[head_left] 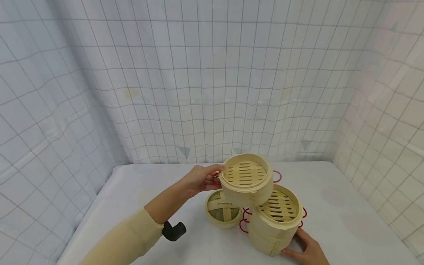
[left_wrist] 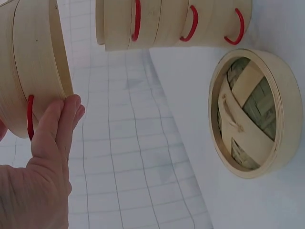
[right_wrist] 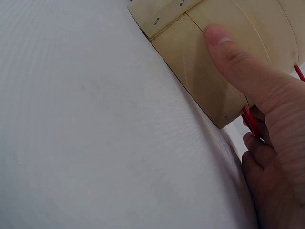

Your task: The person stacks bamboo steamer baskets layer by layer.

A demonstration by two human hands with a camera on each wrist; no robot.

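Observation:
My left hand grips a round bamboo steamer basket by its left side, thumb at the rim and fingers beneath the red loop handle. The basket is raised and tilted, its slatted floor visible, and in the head view it overlaps a stack of bamboo steamer baskets. Low on that stack's right side, my right hand holds the wall. In the right wrist view, the thumb lies along the bamboo, while the other fingers curl behind near a red loop.
Left of the stack lies a woven bamboo steamer lid on the white table. Red loop handles stick out from the stack's sides. A black band with a cylindrical piece sits at the left wrist. White gridded curtain surrounds the table.

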